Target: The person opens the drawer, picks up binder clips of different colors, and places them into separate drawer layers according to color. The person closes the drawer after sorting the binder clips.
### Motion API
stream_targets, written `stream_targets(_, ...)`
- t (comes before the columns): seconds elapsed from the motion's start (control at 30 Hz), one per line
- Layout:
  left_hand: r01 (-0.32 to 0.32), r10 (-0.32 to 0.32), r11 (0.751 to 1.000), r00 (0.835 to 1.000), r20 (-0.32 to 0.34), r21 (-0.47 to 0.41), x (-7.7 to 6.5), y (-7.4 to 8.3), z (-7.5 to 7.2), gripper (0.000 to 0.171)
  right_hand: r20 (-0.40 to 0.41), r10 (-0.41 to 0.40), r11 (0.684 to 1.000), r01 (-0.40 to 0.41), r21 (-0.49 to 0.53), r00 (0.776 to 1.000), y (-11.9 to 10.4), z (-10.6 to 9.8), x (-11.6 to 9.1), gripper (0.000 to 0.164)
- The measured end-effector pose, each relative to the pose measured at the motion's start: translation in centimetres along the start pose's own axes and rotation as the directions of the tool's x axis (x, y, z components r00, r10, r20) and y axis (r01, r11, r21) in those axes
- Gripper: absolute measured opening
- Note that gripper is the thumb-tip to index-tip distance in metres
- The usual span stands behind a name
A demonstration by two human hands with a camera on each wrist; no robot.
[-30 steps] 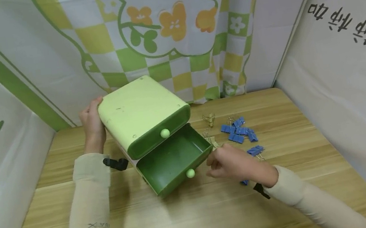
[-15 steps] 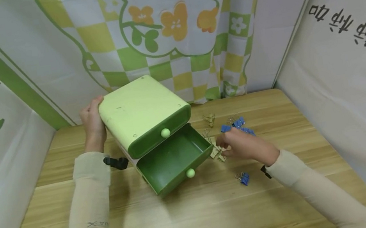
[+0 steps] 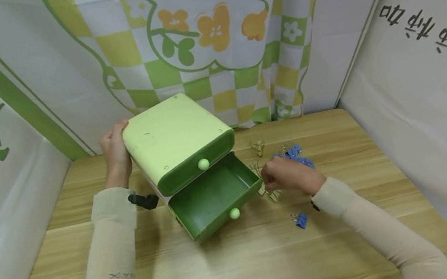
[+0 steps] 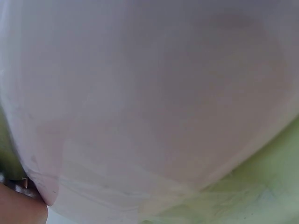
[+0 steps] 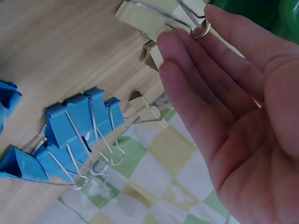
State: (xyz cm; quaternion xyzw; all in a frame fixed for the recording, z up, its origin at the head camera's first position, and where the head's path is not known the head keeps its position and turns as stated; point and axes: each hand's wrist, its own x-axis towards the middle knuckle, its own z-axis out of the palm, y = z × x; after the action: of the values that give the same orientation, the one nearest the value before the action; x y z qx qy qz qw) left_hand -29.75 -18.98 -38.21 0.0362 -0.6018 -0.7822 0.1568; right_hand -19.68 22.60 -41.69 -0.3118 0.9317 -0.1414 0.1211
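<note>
A light-green drawer box (image 3: 175, 137) with a dark-green front stands tilted to the viewer's left on the table. Its lower drawer (image 3: 211, 204) is pulled out, its visible inside bare. My left hand (image 3: 116, 150) grips the box's left rear edge; the left wrist view is filled by a pale blurred surface, with a bit of finger (image 4: 21, 207) at the corner. Beside the drawer's right corner, my right hand (image 3: 289, 175) pinches a wire handle of a pale-yellow binder clip (image 5: 149, 18). More yellow clips (image 3: 274, 195) lie beneath its fingers.
Several blue binder clips (image 5: 77, 123) lie in a cluster behind the right hand. One blue clip (image 3: 300, 220) sits apart, nearer the front. A yellow clip (image 3: 257, 148) lies farther back. A patterned curtain (image 3: 216, 63) hangs behind the wooden table (image 3: 235, 273).
My right hand went right and back from the drawer's front corner, then slightly left onto the yellow clips, its fingers drawing together. The left hand and box have stayed put.
</note>
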Motion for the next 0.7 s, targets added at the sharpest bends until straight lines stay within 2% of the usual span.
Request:
stream_targets(0.13,-0.003,0.003,1.000,1.000,0.010,-0.013,0.1,0.0,0.0,0.040,0.059,0.034,0.998,-0.037,0.049,0.998,0.3,-0.2,-0.2,0.007)
stream_targets(0.27,-0.015,0.015,1.000,1.000,0.007,-0.013,0.2,0.0,0.0,0.042,0.163,0.047,0.983,-0.075,0.168,0.986,0.9,-0.4,-0.4,0.013)
stream_targets(0.33,-0.019,0.019,1.000,1.000,0.004,-0.007,0.1,0.0,0.1,0.042,0.231,0.040,0.953,-0.106,0.282,0.972,1.6,-0.4,-0.5,0.015)
stream_targets(0.5,-0.004,0.004,1.000,1.000,0.014,-0.012,0.0,0.0,0.0,0.038,0.342,0.045,0.836,-0.223,0.501,0.939,3.4,0.1,-0.9,0.015)
stream_targets(0.7,0.000,0.000,1.000,1.000,0.017,-0.013,-0.1,0.1,0.0,0.040,0.306,0.097,0.751,-0.271,0.602,0.947,4.9,-0.1,-1.4,0.021)
